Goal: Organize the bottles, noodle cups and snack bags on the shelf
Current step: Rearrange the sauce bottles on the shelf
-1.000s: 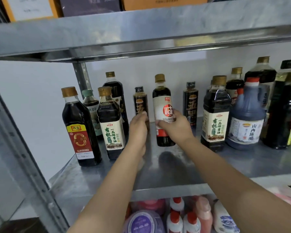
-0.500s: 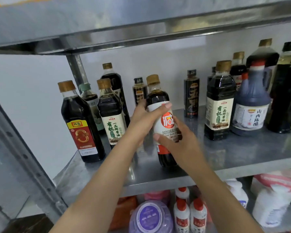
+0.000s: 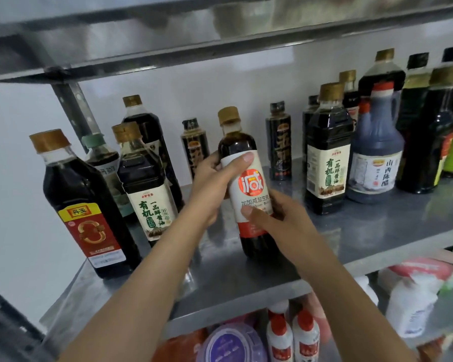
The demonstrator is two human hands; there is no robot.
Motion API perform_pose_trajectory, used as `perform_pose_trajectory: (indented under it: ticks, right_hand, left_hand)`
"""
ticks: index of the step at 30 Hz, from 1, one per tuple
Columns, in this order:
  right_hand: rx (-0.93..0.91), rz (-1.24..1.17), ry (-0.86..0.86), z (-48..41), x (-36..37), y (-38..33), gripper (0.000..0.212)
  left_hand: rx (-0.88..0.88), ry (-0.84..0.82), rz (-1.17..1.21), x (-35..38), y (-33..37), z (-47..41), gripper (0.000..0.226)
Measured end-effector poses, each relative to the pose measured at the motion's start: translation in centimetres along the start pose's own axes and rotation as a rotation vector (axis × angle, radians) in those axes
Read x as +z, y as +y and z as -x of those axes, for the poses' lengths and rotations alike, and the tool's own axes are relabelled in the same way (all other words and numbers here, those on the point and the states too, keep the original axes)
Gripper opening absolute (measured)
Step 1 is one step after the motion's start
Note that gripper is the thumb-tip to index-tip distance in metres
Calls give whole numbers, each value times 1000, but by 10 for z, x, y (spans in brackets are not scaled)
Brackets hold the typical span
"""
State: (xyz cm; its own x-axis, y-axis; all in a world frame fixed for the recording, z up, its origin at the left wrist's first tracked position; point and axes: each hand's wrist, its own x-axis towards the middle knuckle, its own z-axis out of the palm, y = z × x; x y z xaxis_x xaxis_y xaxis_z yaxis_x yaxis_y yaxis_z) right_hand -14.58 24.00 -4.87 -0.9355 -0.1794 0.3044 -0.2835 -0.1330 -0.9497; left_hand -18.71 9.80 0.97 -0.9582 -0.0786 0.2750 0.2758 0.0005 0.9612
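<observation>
While left grip [image 3: 212,189] wraps upper label and right grip [image 3: 280,220] curls round lower label, both clamped on white-and-red-label bottle [image 3: 251,184]. Bottle slightly tilted, base down at shelf [image 3: 246,288]; contact unclear. Step, as judged: repositioning this bottle among sauces. Just left of it: green-label bottle [image 3: 152,202]; farther left: red-label bottle [image 3: 87,212]. Right of it, across open gap: twin green-label bottle [image 3: 326,165]. Next move calls for chosen slot, upright set-down, label forward, neighbours unknocked.

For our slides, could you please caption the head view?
The left hand and right hand grip a white-labelled sauce bottle at a metal shelf.
</observation>
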Motion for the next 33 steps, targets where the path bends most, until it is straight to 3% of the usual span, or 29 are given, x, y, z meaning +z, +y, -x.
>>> perform_pose_trajectory:
  ticks: [4,14,18,26,33]
  right_hand:
    - [-12,-46,-16,-6,2,6,31]
    - [-73,-20,-34,-9,4,10,24]
    - [-99,-16,-8,-6,7,10,23]
    - [-142,24,-14,-1,7,11,24]
    - [-166,7,39,1,8,12,29]
  left_hand:
    - [-12,41,34,-5,-5,0,51]
    - [-12,84,36,-5,-10,1,37]
    - [-4,58,72,-4,-10,8,60]
    - [40,45,70,-7,-9,14,56]
    - [73,-3,-21,-6,-8,15,68]
